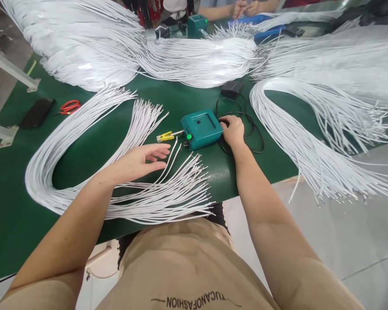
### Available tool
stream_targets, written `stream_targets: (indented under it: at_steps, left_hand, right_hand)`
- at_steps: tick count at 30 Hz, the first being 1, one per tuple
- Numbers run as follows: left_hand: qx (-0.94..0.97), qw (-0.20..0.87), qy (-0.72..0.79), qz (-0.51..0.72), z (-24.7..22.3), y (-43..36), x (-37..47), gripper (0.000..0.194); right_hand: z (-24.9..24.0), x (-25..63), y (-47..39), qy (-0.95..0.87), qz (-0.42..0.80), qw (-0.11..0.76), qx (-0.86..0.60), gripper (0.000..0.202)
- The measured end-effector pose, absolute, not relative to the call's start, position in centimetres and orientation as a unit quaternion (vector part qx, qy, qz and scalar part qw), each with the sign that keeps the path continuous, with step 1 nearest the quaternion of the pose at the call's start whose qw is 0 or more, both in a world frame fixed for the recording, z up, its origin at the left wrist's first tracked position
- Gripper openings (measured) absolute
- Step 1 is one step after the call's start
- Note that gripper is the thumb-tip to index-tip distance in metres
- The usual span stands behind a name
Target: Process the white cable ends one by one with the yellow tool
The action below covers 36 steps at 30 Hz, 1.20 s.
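My left hand (139,162) hovers over a bundle of white wires (168,193), thumb and fingers apart. A few loose wire ends stick up just beyond its fingertips. My right hand (233,130) has its curled fingers against the right end of a small green machine (201,127); its fingertips are partly hidden. On the machine's left side are a green button (189,137) and a metal shaft with a yellow clip (165,137) at its tip. The bundle's wires curve round in a U to the left, with their other ends lying behind my left hand.
A black adapter (232,89) with a looped cable lies behind my right hand. Large white wire bundles (197,60) cross the back, and another (278,112) overhangs the right edge. Red-handled snips (70,107) and a black phone-like slab (37,113) lie left. A co-worker's hands (245,8) are opposite.
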<state>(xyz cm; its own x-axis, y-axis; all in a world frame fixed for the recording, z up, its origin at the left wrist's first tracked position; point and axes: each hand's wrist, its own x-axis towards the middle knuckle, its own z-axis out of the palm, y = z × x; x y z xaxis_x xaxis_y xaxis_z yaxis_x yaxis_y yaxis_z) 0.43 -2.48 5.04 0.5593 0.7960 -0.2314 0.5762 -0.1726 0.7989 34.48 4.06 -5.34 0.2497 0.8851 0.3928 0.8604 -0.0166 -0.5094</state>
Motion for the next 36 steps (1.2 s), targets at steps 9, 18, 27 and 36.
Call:
stream_targets:
  at_steps: [9, 18, 27, 36]
  left_hand:
    - [0.827, 0.292, 0.471, -0.090, 3.7, -6.6, -4.4, 0.072]
    - [0.908, 0.098, 0.401, -0.077, 1.0, -12.4, -7.3, 0.117]
    - [0.908, 0.095, 0.407, -0.038, 0.5, -12.2, -7.7, 0.080]
    - [0.874, 0.181, 0.448, -0.052, 1.2, -13.0, -6.9, 0.053]
  right_hand:
    - [-5.3, 34.5, 4.0, -0.611, 0.030, 0.341, -0.714, 0.023]
    - [-5.3, 34.4, 4.0, -0.611, 0.034, 0.339, -0.715, 0.024]
    - [-5.1, 34.2, 3.7, -0.613, 0.034, 0.331, -0.717, 0.025]
    - [-5.5, 34.5, 4.1, -0.612, 0.028, 0.358, -0.705, 0.023]
